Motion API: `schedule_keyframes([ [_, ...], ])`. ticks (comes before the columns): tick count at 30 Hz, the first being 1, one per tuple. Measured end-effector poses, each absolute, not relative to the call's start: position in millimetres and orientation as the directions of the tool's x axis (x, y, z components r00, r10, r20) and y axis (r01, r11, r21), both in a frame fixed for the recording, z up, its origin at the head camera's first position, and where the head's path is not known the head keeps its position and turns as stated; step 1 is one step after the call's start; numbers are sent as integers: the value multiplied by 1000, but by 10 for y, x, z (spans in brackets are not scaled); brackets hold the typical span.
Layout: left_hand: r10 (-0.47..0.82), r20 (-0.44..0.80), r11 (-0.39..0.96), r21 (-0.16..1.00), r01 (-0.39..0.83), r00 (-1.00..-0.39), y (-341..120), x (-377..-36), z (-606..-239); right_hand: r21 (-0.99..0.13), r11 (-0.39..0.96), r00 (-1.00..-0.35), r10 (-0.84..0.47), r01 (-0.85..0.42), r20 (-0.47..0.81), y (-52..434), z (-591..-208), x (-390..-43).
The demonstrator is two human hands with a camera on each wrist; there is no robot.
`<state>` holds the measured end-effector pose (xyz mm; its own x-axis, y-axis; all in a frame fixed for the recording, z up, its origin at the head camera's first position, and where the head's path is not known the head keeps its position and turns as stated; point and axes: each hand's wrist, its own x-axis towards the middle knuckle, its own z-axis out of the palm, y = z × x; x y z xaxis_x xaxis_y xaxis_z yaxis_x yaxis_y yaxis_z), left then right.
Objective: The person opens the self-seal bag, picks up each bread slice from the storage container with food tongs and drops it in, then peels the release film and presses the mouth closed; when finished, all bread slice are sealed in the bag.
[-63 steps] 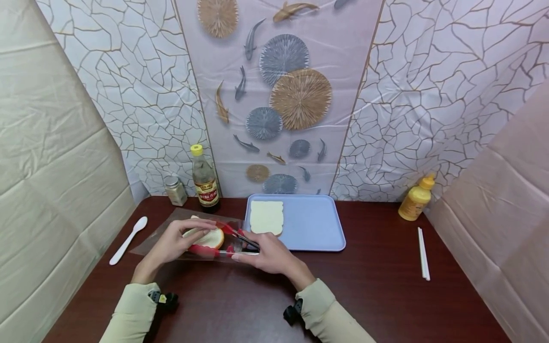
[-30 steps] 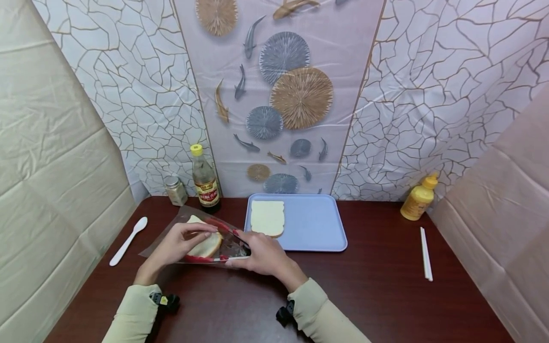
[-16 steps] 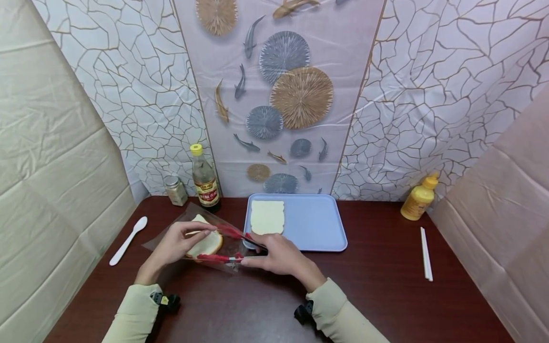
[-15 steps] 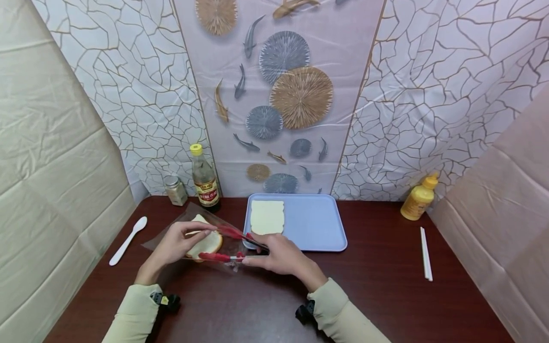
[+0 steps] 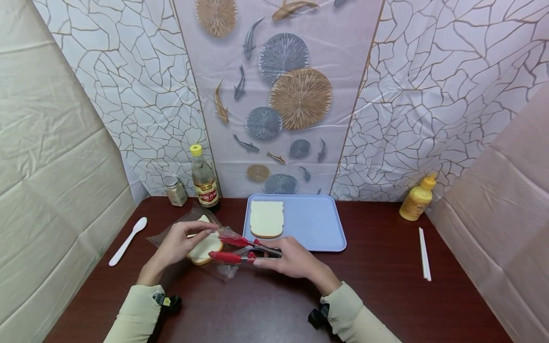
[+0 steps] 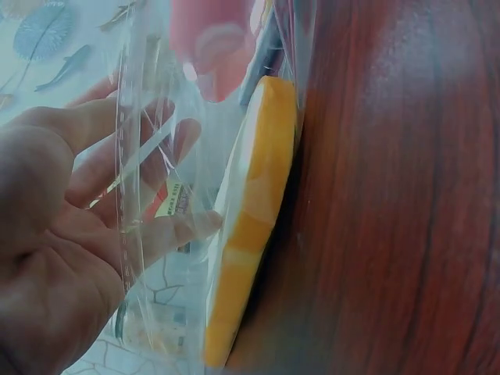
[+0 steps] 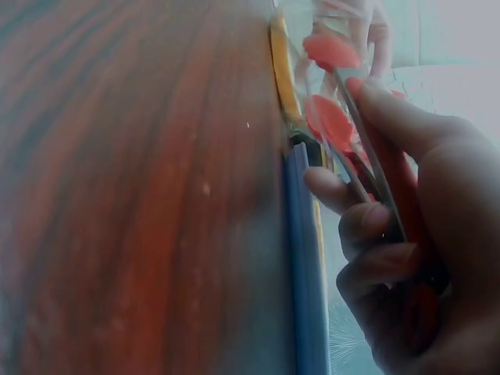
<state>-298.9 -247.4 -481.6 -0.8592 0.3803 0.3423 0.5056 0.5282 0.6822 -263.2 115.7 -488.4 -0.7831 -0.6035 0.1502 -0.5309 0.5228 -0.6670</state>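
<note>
- Head: left hand pinching clear bag around bread slice on table; right hand gripping red tongs, outside bag mouth.
- Left wrist: fingers pressing film against bread; could tear if tugged.
- Right wrist: fingers curled round tongs; loose squeeze might drop slice.

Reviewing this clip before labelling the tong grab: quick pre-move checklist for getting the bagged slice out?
1. Right hand grips the red tongs: ok.
2. Tong tips closed on the bread slice in the bag: not ok, the tips look apart and short of the slice.
3. Left hand holds the clear bag steady: ok.
4. Bag mouth open wide enough for the slice: cannot tell.
5. Blue tray has bare room beside the slice on the tray: ok.
6. Path from bag to tray free of things: ok.
</note>
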Motion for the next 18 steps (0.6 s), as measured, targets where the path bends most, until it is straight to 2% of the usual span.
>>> schedule_keyframes([
  [8, 354, 348, 505, 710, 491, -868, -2493, -2991, -4813, -717, 501, -787, -607, -485, 108, 1219, -4850, -2660],
  [18, 329, 383, 541, 672, 505, -863, -2504, -2999, -4802, -704, 552, -826, -556, -447, 88, 1432, -4737, -2635],
])
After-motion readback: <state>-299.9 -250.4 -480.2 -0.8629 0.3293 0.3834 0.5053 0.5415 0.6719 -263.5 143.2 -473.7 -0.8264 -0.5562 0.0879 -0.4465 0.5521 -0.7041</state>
